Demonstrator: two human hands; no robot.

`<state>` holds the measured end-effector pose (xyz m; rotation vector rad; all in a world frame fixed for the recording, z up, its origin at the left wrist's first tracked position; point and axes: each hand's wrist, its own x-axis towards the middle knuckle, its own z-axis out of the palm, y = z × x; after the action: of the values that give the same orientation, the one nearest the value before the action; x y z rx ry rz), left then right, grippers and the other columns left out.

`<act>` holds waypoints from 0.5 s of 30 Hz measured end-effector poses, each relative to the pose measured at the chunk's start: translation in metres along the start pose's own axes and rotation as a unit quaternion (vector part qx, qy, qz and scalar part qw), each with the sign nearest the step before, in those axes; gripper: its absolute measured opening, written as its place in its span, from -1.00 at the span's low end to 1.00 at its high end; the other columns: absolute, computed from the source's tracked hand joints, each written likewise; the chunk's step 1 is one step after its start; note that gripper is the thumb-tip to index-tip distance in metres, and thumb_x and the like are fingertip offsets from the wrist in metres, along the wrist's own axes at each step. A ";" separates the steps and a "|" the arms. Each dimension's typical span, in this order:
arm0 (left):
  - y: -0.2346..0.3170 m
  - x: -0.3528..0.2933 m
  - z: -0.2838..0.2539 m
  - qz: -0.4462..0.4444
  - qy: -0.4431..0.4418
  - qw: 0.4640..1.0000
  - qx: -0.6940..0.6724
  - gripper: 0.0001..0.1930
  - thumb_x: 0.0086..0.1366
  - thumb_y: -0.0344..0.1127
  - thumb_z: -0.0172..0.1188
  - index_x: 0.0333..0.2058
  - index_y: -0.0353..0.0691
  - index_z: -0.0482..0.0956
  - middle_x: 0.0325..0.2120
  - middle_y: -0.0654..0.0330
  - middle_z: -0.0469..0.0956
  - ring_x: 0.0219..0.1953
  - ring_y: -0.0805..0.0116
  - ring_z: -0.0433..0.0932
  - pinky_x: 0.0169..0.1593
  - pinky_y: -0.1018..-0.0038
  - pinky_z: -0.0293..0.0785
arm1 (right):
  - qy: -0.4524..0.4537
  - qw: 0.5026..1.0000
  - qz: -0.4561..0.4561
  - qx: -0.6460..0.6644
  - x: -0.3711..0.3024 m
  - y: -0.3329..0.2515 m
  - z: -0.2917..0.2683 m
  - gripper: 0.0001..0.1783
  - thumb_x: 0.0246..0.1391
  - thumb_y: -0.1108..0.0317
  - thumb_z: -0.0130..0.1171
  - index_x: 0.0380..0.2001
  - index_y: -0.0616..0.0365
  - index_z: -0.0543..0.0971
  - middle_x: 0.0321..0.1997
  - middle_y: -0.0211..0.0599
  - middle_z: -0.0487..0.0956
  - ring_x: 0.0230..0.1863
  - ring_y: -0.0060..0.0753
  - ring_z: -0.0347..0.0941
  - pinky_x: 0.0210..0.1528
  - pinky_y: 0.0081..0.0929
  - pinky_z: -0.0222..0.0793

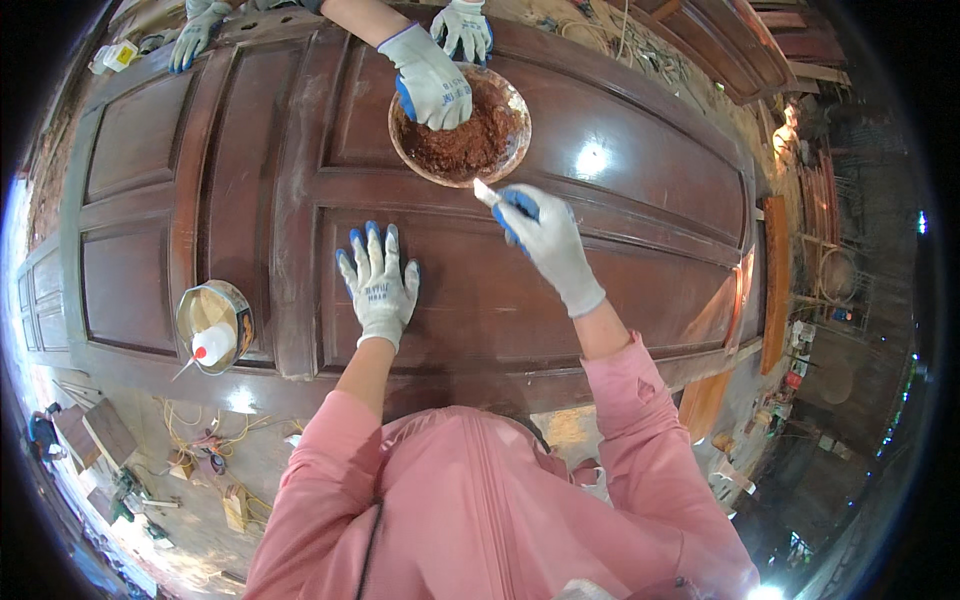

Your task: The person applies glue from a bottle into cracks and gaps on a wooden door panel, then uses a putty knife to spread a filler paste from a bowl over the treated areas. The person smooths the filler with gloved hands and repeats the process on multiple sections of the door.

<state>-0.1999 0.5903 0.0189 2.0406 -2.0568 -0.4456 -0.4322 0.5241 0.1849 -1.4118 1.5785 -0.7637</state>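
Note:
A dark brown panelled wooden door [450, 260] lies flat in front of me. My left hand [380, 280], in a white glove with blue fingertips, rests palm down on a panel with its fingers spread. In my gloved right hand [541, 231] is a small putty knife [486, 193], its pale flat blade pointing toward the bowl. That round bowl [516, 160] sits on the door just beyond, partly filled with reddish-brown paste [460, 140]. Another person's gloved hand [437, 90] reaches into the paste from the far side, hiding its own fingertips.
An open tin [243, 318] holding a white glue bottle with a red cap [213, 344] stands on the door at left. Other gloved hands [463, 32] [197, 38] are at the far edge. Cords [205, 440] and wood pieces [108, 432] lie on the floor behind left.

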 end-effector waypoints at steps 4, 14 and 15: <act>0.010 0.001 -0.009 -0.005 -0.038 0.998 0.045 -0.24 0.44 0.09 0.07 0.54 0.04 0.16 0.60 0.12 0.00 0.62 -0.06 -0.12 0.60 -0.20 -0.36 | 0.059 0.958 -0.078 -0.270 0.069 0.022 -0.015 -0.77 0.27 0.17 0.22 -0.21 0.02 0.74 -0.33 -0.20 0.70 -0.30 0.03 0.65 -0.23 -0.12 0.54; 0.008 0.005 -0.007 -0.019 -0.063 0.997 0.038 -0.22 0.41 0.10 0.11 0.54 0.07 0.18 0.60 0.15 0.00 0.63 -0.05 -0.13 0.60 -0.23 -0.39 | -0.085 0.809 -0.254 -0.523 0.158 0.053 -0.025 -0.84 0.19 0.15 0.25 -0.29 -0.10 0.73 -0.15 -0.38 0.65 -0.11 -0.21 0.65 -0.06 -0.16 0.46; 0.008 0.004 -0.005 -0.019 -0.061 0.997 0.037 -0.22 0.40 0.10 0.11 0.54 0.09 0.17 0.60 0.16 0.00 0.63 -0.04 -0.13 0.60 -0.23 -0.39 | -0.078 0.818 -0.238 -0.518 0.160 0.054 -0.024 -0.83 0.20 0.15 0.25 -0.28 -0.09 0.73 -0.14 -0.38 0.66 -0.10 -0.20 0.65 -0.05 -0.15 0.47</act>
<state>-0.2056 0.5855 0.0262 2.1478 -2.1372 -0.5193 -0.4761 0.3742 0.1166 -2.6432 1.5596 0.0576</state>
